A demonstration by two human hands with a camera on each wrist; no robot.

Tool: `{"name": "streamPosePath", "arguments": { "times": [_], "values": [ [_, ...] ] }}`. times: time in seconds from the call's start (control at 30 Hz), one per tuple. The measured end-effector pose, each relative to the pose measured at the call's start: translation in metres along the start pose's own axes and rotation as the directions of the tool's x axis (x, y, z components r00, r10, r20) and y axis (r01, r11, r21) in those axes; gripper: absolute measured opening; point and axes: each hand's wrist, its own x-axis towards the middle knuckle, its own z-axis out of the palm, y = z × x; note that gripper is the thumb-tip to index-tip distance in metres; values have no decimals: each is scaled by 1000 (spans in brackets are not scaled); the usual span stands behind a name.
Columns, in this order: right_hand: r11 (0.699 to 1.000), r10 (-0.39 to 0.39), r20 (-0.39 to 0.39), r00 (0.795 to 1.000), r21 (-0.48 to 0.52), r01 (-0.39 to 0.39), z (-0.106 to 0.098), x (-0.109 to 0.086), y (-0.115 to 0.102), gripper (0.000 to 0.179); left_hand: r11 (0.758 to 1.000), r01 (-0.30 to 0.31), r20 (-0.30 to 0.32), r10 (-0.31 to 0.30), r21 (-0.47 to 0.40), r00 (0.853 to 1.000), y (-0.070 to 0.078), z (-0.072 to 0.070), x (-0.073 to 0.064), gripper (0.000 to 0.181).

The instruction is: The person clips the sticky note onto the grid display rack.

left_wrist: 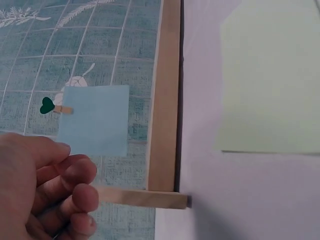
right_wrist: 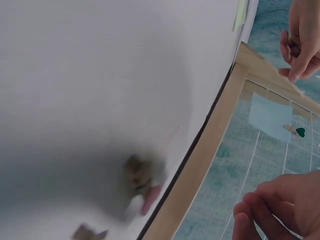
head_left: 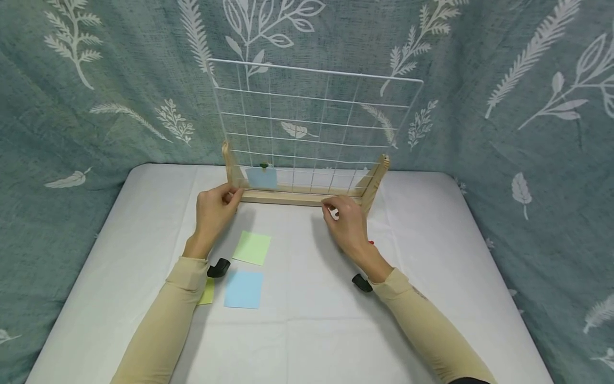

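Note:
A white wire grid [head_left: 312, 126] stands in a wooden base [head_left: 288, 198]. Low on its left side hangs a light blue paper note [head_left: 261, 178], held by a small wooden clothespin [left_wrist: 64, 109] with a green heart. My left hand [head_left: 216, 210] is beside the base's left end, its fingers loosely bent with nothing between them; in the left wrist view they overlap the lower edge of the note. Near the right end of the base's front bar is my right hand [head_left: 347, 221], fingers loosely curved and no object showing in them.
On the white table [head_left: 307, 346] lie a green note [head_left: 251, 248], a blue note [head_left: 243, 289] and a yellow-green note [head_left: 207, 293] partly under the left sleeve. Small blurred clips [right_wrist: 137, 172], one with a pink part, lie before the bar near my right hand. A patterned curtain [head_left: 120, 69] hangs behind.

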Motion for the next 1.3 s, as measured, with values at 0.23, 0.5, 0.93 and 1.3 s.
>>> {"name": "streamPosePath", "arguments": {
  "times": [0.23,0.5,0.93,1.3],
  "values": [
    [998,51,-5,999,-28,-51,-13,-15,13,9,1000,14,19,-14,23,1000,-6,-3,-10,18],
    [991,133,-15,991,-8,-133,-23,-32,33,12,1000,25,92,-27,19,995,-10,-7,-17,12],
    [977,206,0,979,-57,-206,-44,-48,50,11,999,12,183,-19,38,983,-19,-13,-32,13],
    [963,266,25,964,-44,-264,-63,-60,62,14,998,49,205,-57,44,977,-26,-19,-42,14]
  ]
}}
